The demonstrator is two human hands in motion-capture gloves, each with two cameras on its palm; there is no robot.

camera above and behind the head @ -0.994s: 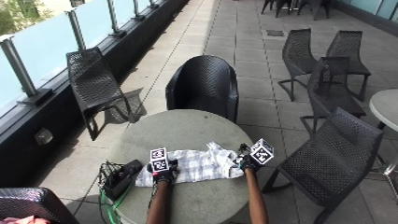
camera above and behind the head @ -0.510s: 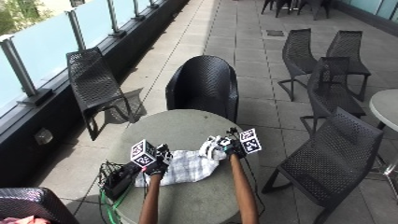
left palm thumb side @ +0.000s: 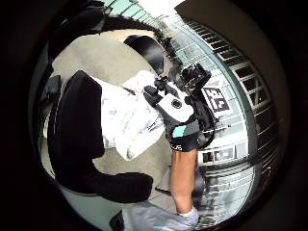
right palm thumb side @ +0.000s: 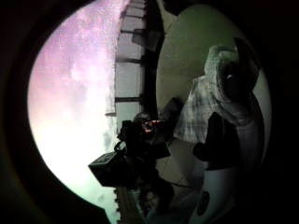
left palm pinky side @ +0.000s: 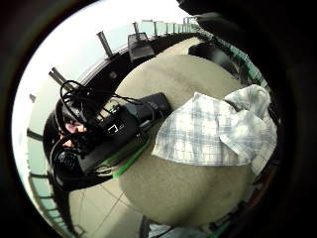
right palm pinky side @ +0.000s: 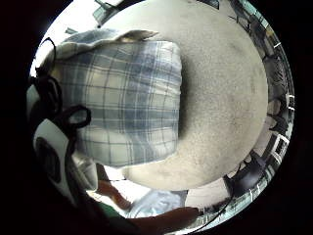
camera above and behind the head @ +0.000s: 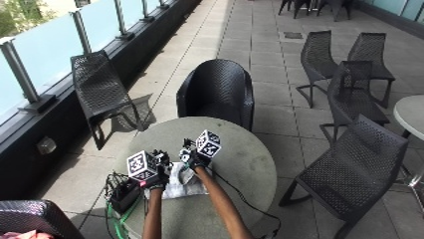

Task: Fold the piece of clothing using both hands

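A white and blue checked cloth point(camera above and behind the head: 180, 185) lies folded over on the round grey table point(camera above and behind the head: 245, 159), near its left side. My left hand point(camera above and behind the head: 158, 178) is at the cloth's left edge, its thumb point(left palm thumb side: 77, 139) over the fabric and pinching it. My right hand point(camera above and behind the head: 195, 160) is right beside the left one, at the cloth's far edge. It pinches a bunched corner point(right palm thumb side: 219, 60) of the cloth. In the right little finger side palm view the checked cloth point(right palm pinky side: 127, 98) lies doubled and flat on the table point(right palm pinky side: 220, 98).
A black box with coiled cables point(camera above and behind the head: 122, 193) sits at the table's left edge, close to the cloth point(left palm pinky side: 213, 129). A cable point(camera above and behind the head: 238, 196) runs across the table's right half. Black chairs point(camera above and behind the head: 215, 92) stand around the table.
My hands have come together from wide apart. The right hand has carried its end of the cloth leftward over the rest, so the spread cloth is now a narrow folded bundle.
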